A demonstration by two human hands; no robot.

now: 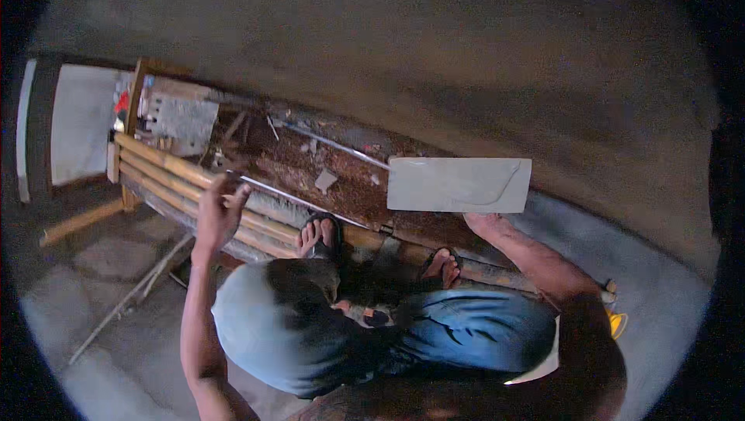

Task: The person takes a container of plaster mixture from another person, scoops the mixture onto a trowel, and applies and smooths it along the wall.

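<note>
My right hand [487,223] holds a pale rectangular board [446,184] by its near edge, with my fingers hidden under it. The board is roughly level and has a curved raised line across its right part. My left hand [223,211] is at the bamboo rails [159,173], fingers loosely bent and apart, with nothing clearly in them; whether it touches the rails is unclear. My two sandaled feet [317,235] rest on planks and poles below, beneath my bent knees in blue trousers.
A bare rough wall [372,48] fills the top. Below it a dirty ledge [287,157] carries scraps and thin metal strips. A wooden post [136,95] stands at the left beside a pale panel [81,122]. A yellow object [617,322] sits low at the right.
</note>
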